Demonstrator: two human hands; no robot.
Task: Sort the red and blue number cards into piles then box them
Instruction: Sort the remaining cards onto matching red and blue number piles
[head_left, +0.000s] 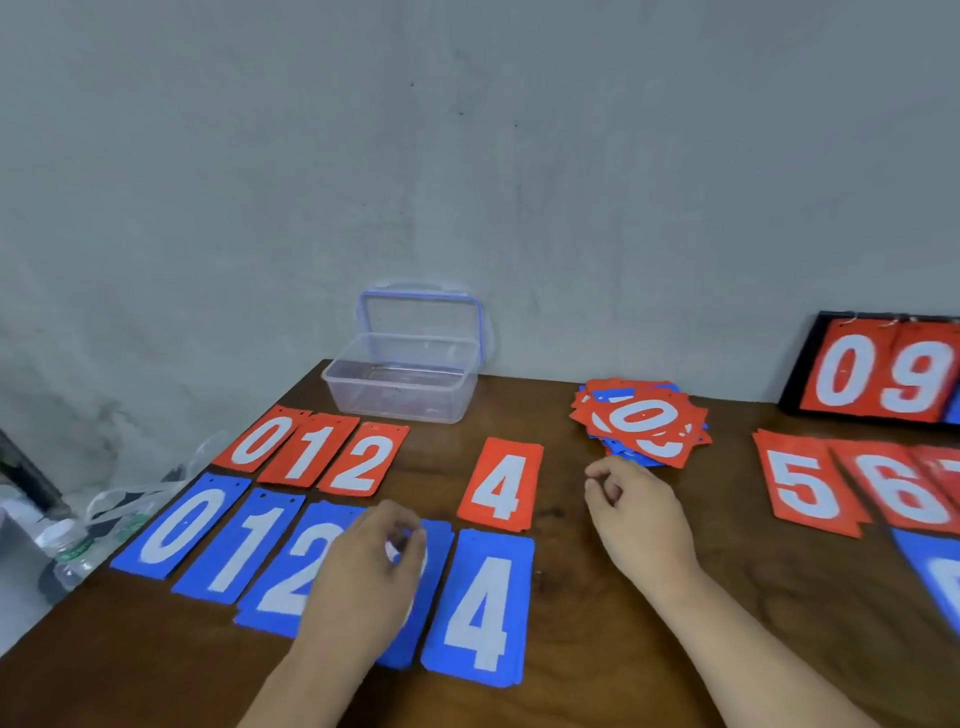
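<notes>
left grip (374, 566) pinches a blue card (430, 623) lying on the surface (597, 634); right grip (639, 514), released, hovers beside the mixed pile (641, 421).

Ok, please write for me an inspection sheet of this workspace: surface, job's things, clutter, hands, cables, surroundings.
Surface: brown wooden table, cards spread across it.
Job's things: red row 0, 1, 2, gap, 4; blue row 0, 1, 2, one covered card, 4; mixed pile; red 5 and red 6 at right; clear box open, empty.
Clutter: plastic bottle and bags past the left edge; scoreboard showing 09.
Hands: left hand over the covered card, fingers blurred, grip unclear; right hand loosely curled, holding nothing, beside the pile.
Cables: nothing seen.
Surroundings: grey wall.
</notes>
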